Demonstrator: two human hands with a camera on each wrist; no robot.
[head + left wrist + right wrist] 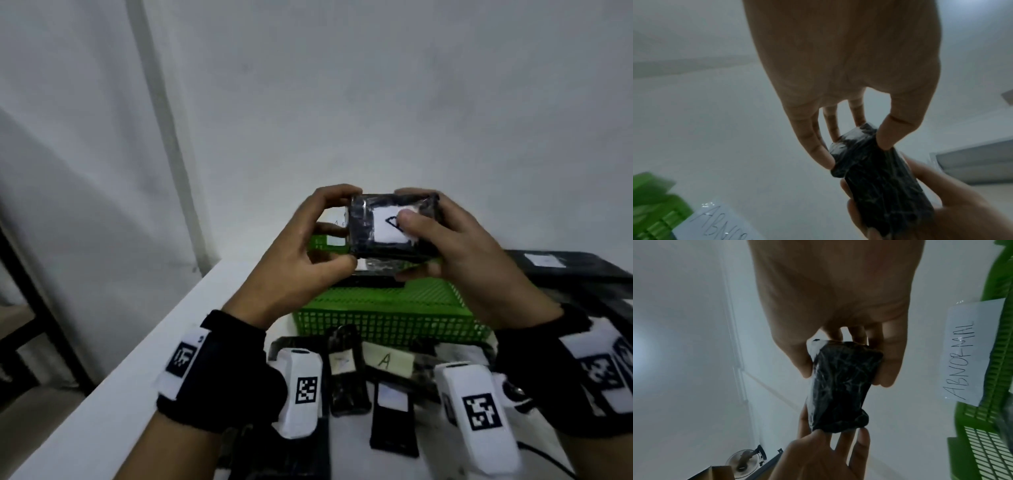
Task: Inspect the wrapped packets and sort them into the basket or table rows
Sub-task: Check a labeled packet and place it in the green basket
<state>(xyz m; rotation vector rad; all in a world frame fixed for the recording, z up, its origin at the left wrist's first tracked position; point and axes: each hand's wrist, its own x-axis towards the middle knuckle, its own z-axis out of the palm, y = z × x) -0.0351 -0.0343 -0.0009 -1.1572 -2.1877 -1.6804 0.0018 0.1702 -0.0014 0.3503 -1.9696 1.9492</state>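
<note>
Both hands hold one black plastic-wrapped packet point(376, 228) up in the air above the green basket point(387, 318). Its white label with a dark drawn mark faces me. My left hand point(350, 229) pinches the packet's left end between thumb and fingers. My right hand point(411, 245) grips the right end, its thumb lying on the label. In the left wrist view the left hand point(857, 151) pinches the end of the packet point(879, 178). The right wrist view shows the right hand point(845, 374) curled round the packet point(840, 386).
A paper label reading ABNORMAL point(970, 353) hangs on the basket point(992, 402). Several black packets point(347, 373) lie on the white table point(137, 377) in front of the basket, beside a paper marked A point(385, 361). More black packets point(565, 270) lie at the right.
</note>
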